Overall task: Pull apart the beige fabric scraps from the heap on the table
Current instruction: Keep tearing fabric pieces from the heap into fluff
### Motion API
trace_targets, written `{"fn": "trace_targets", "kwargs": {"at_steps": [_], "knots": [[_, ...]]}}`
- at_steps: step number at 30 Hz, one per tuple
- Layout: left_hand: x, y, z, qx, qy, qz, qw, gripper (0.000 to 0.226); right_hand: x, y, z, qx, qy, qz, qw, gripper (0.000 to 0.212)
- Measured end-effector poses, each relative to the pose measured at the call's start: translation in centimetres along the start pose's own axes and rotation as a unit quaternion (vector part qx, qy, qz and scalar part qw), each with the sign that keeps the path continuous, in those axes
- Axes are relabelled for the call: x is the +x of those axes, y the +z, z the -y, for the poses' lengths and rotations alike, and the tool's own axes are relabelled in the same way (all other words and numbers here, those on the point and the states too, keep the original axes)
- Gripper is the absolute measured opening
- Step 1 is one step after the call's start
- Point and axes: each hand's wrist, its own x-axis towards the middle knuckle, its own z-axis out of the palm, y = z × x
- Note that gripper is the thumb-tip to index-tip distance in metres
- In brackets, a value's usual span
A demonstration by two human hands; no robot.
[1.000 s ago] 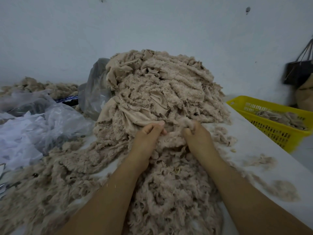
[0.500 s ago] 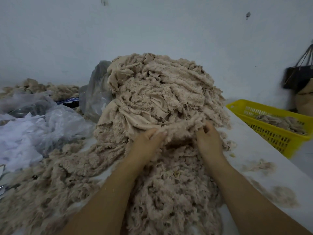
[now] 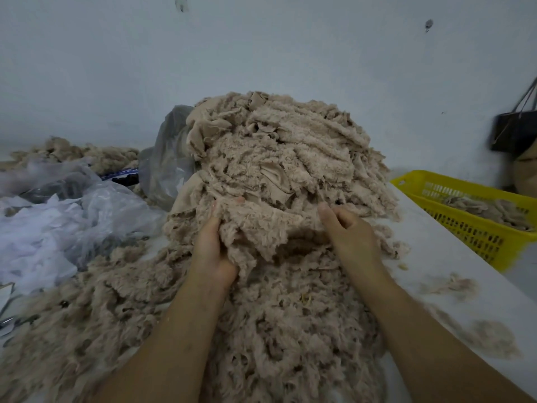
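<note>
Fingers [image 3: 325, 211] in beige scraps [image 3: 261, 225]; white table [image 3: 436, 248], pale wall [image 3: 261, 48]

A dim, pale blue-grey wall [image 3: 261, 53] rises behind the white table [image 3: 453, 257].

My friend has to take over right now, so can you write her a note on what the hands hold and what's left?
Left hand grips one end of a scrap; right hand pinches the other.
The scrap is raised at the front of the heap, apparently not yet free.
Loose scraps cover the table nearer you; some lie in the basket.
Left: most of the heap.
</note>
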Motion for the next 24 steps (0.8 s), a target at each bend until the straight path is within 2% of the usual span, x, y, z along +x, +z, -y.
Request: {"fn": "trace_targets", "kwargs": {"at_steps": [2, 6, 10, 13, 16, 18, 20, 22, 23, 24], "knots": [[0.1, -0.1, 0.0, 0.037, -0.017, -0.01, 0.999, 0.045, 0.1, -0.1, -0.1, -0.005, 0.003, 0.031, 0.999, 0.057], [-0.2, -0.1, -0.1, 0.044, -0.033, -0.005, 0.998, 0.035, 0.3, 0.0, -0.2, -0.024, 0.006, 0.077, 0.997, 0.039], [-0.5, 0.5, -0.2, 0.07, -0.055, 0.009, 0.996, 0.022, 0.3, 0.1, -0.5, 0.0, 0.007, 0.062, 0.998, 0.028], [-0.5, 0.6, 0.2, 0.091, -0.066, -0.004, 0.994, 0.03, 0.3, 0.2, -0.6, 0.009, 0.004, 0.061, 0.998, 0.024], [0.0, 0.7, 0.7, 0.18, -0.055, -0.025, 0.982, 0.02, 0.4, 0.4, -0.5, -0.006, -0.003, 0.066, 0.998, 0.021], [0.0, 1.0, 1.3, 0.302, -0.06, -0.041, 0.951, 0.02, 0.4, 0.6, -0.4, -0.033, -0.013, 0.065, 0.997, 0.019], [-0.5, 1.4, 1.8, 0.451, -0.06, -0.031, 0.89, 0.014, 0.4, 0.9, -0.3, -0.055, -0.027, 0.066, 0.996, 0.018], [-1.0, 1.5, 2.2, 0.565, -0.048, 0.02, 0.823, 0.031, 0.3, 1.1, -0.2, -0.065, -0.044, 0.063, 0.995, 0.019], [-1.2, 1.5, 2.5, 0.592, -0.045, 0.04, 0.804, 0.042, 0.3, 1.1, -0.2, -0.068, -0.049, 0.059, 0.995, 0.02], [-1.4, 1.4, 2.8, 0.596, -0.049, 0.053, 0.8, 0.046, 0.3, 1.1, -0.4, -0.072, -0.048, 0.053, 0.995, 0.022]]}}
